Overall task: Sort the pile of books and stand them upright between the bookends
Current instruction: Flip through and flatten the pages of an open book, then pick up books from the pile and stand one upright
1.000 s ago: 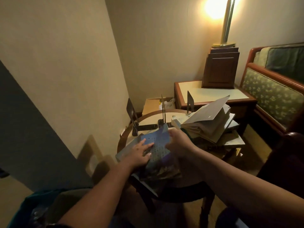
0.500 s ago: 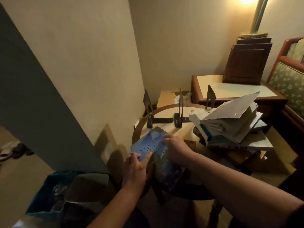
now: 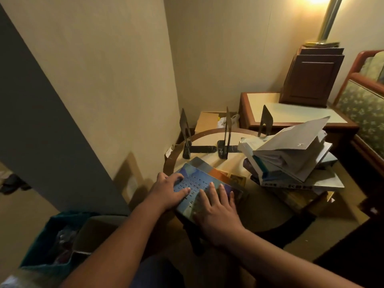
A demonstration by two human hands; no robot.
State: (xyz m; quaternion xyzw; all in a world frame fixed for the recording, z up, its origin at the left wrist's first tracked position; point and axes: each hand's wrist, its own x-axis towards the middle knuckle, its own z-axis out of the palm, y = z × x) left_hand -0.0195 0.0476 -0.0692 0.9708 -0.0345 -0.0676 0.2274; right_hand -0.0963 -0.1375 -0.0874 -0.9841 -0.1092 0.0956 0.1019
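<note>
A blue book (image 3: 200,179) with rows of small print on its cover lies flat at the front left of the round table (image 3: 234,163). My left hand (image 3: 168,190) clasps its left edge, fingers on the cover. My right hand (image 3: 216,208) lies spread over its near right part, holding it down. An orange book (image 3: 218,173) peeks out from under it. Three black metal bookends stand at the back: left (image 3: 185,132), middle (image 3: 227,132), right (image 3: 266,121), with nothing between them. A messy pile of books (image 3: 291,159) sits at the table's right, its top one splayed open.
A wall runs close along the table's left side. Behind the table are a cardboard box (image 3: 207,121) and a side table (image 3: 291,113) with a dark wooden box (image 3: 311,77) and a lamp pole. A patterned sofa (image 3: 363,104) stands right. A teal bag (image 3: 52,242) sits lower left.
The blue book went from tilted up in both hands to lying flat on the table. My right hand moved from its far edge to its near part. The view swung left.
</note>
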